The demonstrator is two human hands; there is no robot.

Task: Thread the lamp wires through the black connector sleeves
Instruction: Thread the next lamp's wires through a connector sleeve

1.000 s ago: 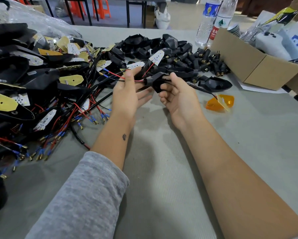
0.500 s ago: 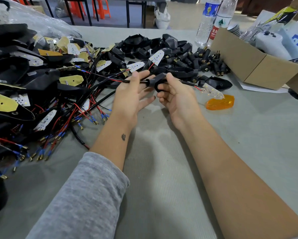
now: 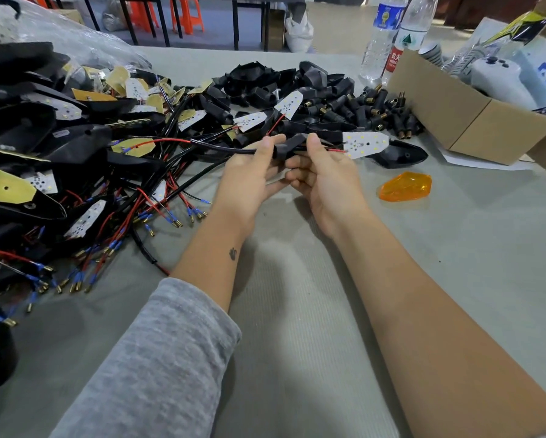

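A black connector sleeve [image 3: 289, 146] is held above a grey fabric-covered table [image 3: 297, 327], pinched from the left by the left hand [image 3: 249, 178] and from the right by the right hand [image 3: 324, 178]. The lamp wires [image 3: 221, 148] are seen running through the sleeve, with a white LED board [image 3: 365, 144] emerging just right of the right hand. Wired lamp housings [image 3: 60, 153] are heaped at the left, and loose black sleeves [image 3: 297, 86] are piled at the far side. An orange lens [image 3: 406, 186] is lying at the right, near a cardboard box [image 3: 474, 118] and two water bottles [image 3: 391, 36]. Orange stools [image 3: 183, 14] are visible beyond the table
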